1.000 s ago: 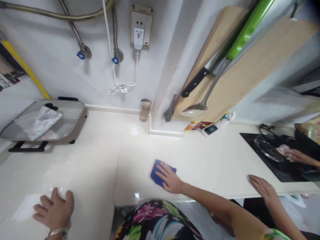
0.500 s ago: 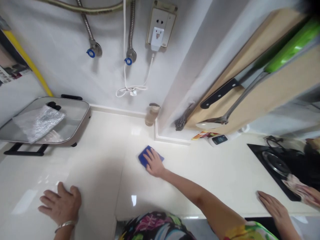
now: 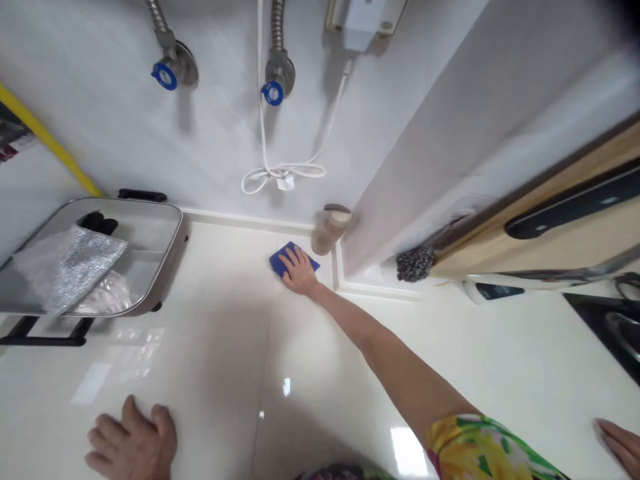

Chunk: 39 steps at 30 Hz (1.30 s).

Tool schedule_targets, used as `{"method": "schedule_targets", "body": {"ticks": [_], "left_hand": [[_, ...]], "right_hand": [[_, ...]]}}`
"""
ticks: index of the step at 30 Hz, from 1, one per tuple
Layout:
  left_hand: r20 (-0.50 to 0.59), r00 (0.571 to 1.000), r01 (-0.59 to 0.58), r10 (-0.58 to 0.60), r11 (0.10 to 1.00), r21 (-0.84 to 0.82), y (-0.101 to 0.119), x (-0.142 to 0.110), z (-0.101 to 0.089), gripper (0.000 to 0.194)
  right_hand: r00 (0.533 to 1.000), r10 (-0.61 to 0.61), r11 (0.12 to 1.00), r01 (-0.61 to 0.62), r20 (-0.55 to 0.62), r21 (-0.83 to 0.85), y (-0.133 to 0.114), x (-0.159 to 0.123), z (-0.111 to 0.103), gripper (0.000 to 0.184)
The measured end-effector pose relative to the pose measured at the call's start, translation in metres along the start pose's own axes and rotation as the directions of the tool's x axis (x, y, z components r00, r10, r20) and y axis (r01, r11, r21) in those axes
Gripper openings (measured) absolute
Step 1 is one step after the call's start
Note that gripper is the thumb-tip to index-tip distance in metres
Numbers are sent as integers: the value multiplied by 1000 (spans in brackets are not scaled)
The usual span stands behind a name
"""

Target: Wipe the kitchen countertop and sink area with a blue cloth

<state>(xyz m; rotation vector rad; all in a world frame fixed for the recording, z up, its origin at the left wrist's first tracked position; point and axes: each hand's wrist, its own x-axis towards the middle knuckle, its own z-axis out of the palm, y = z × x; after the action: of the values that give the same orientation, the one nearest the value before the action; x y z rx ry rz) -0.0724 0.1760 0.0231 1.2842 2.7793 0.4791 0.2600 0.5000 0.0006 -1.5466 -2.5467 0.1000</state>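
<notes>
My right hand presses a blue cloth flat on the white countertop, near the back wall. Its fingers are spread over the cloth, which goes along under them. Just right of the cloth, in the corner, stands a small see-through bottle or jar with a brownish tint. My left hand rests on the counter at the lower left, fingers apart, holding nothing. Nearest to it is an electric pan with black handles. Silvery bubble wrap lies in the pan.
A white cable hangs looped below a socket. Two blue-handled valves stick out from the wall. On the right, a scrubber and a black-handled knife hang by a wooden board. Another person's hand lies near a black hob.
My right hand has slid the blue cloth toward the back wall, close to the bottle. The view has moved in nearer the wall. My left hand still lies on the counter.
</notes>
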Motion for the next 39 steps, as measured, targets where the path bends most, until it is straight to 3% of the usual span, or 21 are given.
{"method": "schedule_targets", "body": {"ticks": [4,9,12,17,19,21,23,25,28,35,39], "left_hand": [[-83,993,-67,78,989,134,-8,1,7,76],[-112,992,-48,66,987,153,-6,2,9,74],[-108,993,-33,50,988,149,-1,2,5,73],[-128,992,-7,24,992,126,6,2,-3,72],[-141,990,-3,19,994,112,8,2,-4,71],[-152,988,-15,31,994,104,10,3,-6,70],[-168,985,-23,42,994,109,11,3,-6,71],[-168,985,-12,31,993,115,12,3,-7,72],[-156,987,-14,32,993,115,11,4,-6,72],[-190,979,-48,69,992,113,4,2,2,68],[-194,976,-70,96,988,135,1,1,3,70]], "right_hand": [[993,-118,993,117,10,24,11,42,3,63],[977,-213,976,211,25,46,16,74,5,62],[974,-223,974,222,31,54,15,72,1,63],[948,-307,951,302,80,72,10,46,-16,62],[967,-246,968,243,60,60,0,37,-17,60],[998,-57,996,54,37,65,-17,32,-12,59],[987,153,984,-156,45,88,-34,32,-4,63],[965,257,961,-261,52,94,-44,36,4,69],[970,244,966,-245,20,78,-37,42,10,73],[994,114,992,-114,2,48,21,43,5,69],[996,91,995,-91,14,42,32,42,4,68]]}}
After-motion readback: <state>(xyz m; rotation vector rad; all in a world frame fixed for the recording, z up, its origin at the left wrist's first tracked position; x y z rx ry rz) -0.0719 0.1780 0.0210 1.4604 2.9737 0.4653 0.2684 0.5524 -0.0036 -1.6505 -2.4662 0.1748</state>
